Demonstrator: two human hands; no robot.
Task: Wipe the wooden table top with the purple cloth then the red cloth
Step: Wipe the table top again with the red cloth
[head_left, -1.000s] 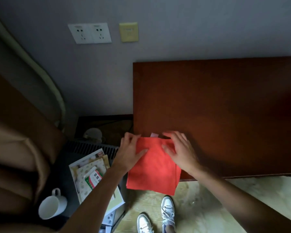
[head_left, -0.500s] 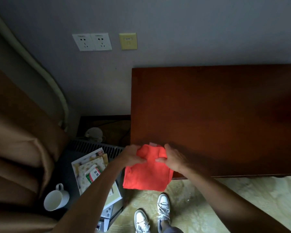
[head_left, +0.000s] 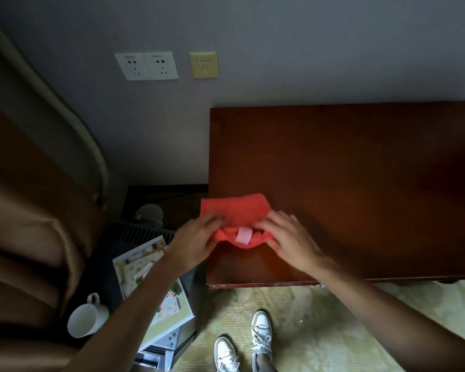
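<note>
Both your hands grip the red cloth [head_left: 236, 213] on the wooden table top [head_left: 360, 170].

Your left hand [head_left: 196, 241] and right hand [head_left: 289, 238] pinch its bunched near edge by the table's near-left corner; a pale tag [head_left: 243, 235] shows between them.

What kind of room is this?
Probably a bedroom or hotel room, though I can't be sure. A wooden table stands against a wall with power sockets, a brown curtain hangs at the left, and a white mug sits by some booklets.
</note>
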